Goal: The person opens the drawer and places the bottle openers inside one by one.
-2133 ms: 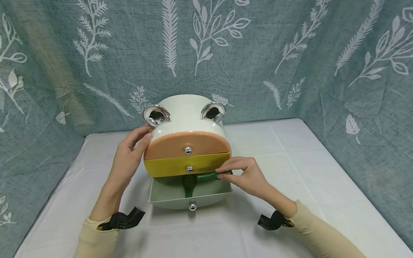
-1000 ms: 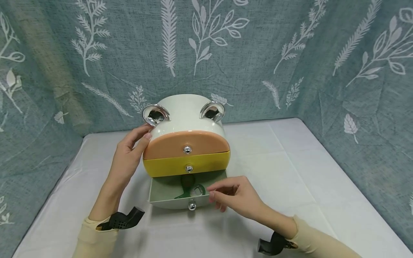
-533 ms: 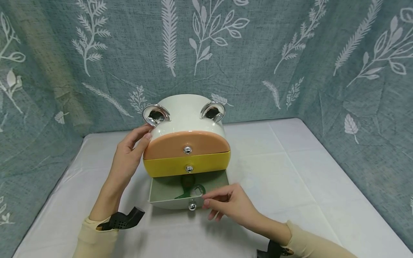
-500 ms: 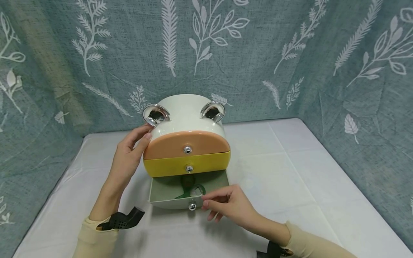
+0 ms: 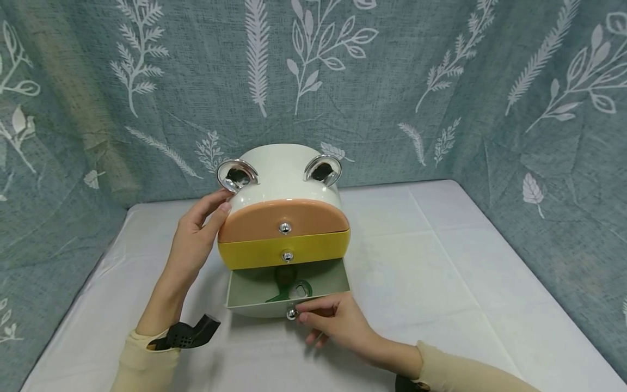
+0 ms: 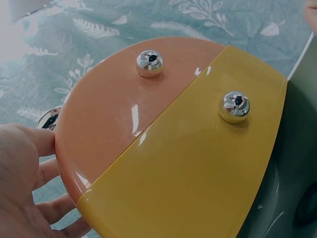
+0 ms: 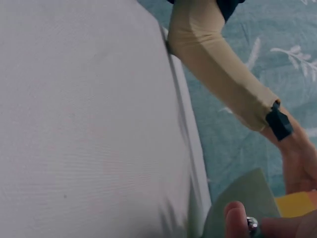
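A: Listing left to right: left hand, fingers relaxed and straight, pressed against the side of the white drawer cabinet on the bench

B: Bottom drawer?

A: Pulled out, green opener lying inside; right hand, fingers pinched on its chrome knob

The right hand lets go of the green tool, now lying in the open bottom drawer, and pinches its silver knob.
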`<state>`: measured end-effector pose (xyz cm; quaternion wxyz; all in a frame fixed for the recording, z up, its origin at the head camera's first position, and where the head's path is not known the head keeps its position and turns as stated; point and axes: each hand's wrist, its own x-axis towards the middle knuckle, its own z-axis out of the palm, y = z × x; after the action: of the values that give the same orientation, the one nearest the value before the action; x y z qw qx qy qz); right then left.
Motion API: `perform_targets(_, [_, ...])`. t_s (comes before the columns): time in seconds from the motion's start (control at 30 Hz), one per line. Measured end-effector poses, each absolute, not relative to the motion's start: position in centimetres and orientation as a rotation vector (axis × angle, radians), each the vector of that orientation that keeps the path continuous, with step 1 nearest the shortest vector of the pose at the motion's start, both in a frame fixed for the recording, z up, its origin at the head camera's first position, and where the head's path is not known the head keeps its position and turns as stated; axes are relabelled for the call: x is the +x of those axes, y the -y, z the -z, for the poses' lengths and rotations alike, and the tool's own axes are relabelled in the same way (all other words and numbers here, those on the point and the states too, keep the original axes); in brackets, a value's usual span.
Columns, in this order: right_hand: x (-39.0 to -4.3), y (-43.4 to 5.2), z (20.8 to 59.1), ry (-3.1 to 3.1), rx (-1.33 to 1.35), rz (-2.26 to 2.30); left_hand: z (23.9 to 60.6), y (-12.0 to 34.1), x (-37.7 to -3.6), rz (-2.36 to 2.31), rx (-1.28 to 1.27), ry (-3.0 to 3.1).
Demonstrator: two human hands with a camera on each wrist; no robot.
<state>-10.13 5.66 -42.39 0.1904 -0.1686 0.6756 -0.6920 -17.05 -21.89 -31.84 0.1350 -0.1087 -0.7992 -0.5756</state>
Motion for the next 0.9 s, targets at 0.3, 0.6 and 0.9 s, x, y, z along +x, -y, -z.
perform_targets(0.3, [-10.3, -4.9, 43.2, -1.891, -0.477, 1.987, 31.8, 21.9, -17.1, 1.67, -0.316, 2.307])
perform_targets(0.6, [-10.6, -3.9, 43.9, -1.999, -0.387, 2.047, 31.9, 21.8, -17.0, 1.678, -0.32, 2.3])
perform_targets(0.9, [-11.3, -3.2, 43.7, -2.086, -0.312, 2.057, 31.8, 21.8, -17.1, 1.669, -0.305, 2.309])
